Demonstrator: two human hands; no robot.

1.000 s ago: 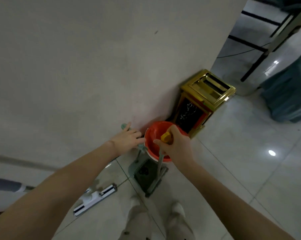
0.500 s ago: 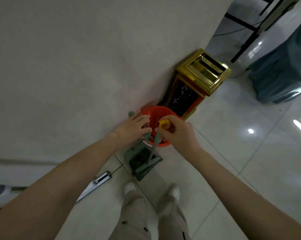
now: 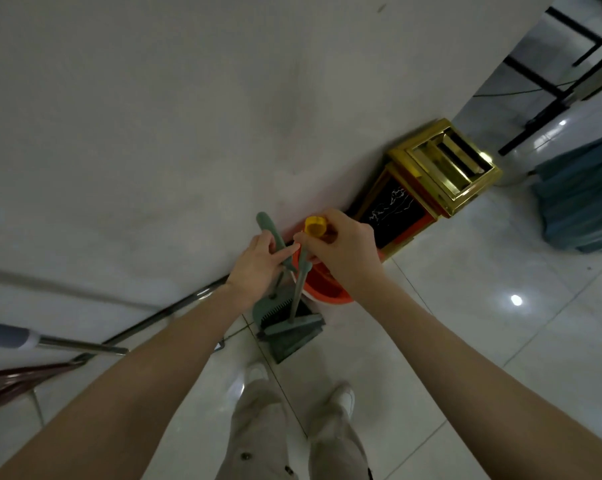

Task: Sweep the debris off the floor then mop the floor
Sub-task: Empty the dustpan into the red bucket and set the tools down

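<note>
Head view: at the floor's (image 3: 466,323) wall edge stand a gold bin (image 3: 441,168), just beside it a bucket (image 3: 322,287), then dustpan (image 3: 285,348) and broom (image 3: 299,282), both upright. 2 hands meet: left hand (image 3: 258,268) grips the dustpan handle, right hand (image 3: 344,251) pinches the broom's top.

Dim, flat indoor light with a grey-green cast: the wall (image 3: 154,116) reads muddy and low-contrast, and shadows are soft and weak. Overhead lamps show as small blown-out glare spots on the glossy floor tiles (image 3: 466,271) at right, with a paler sheen near the shoes (image 3: 343,398). Heavy wide-angle bending at the edges, whole frame soft, left edge smeared.
</note>
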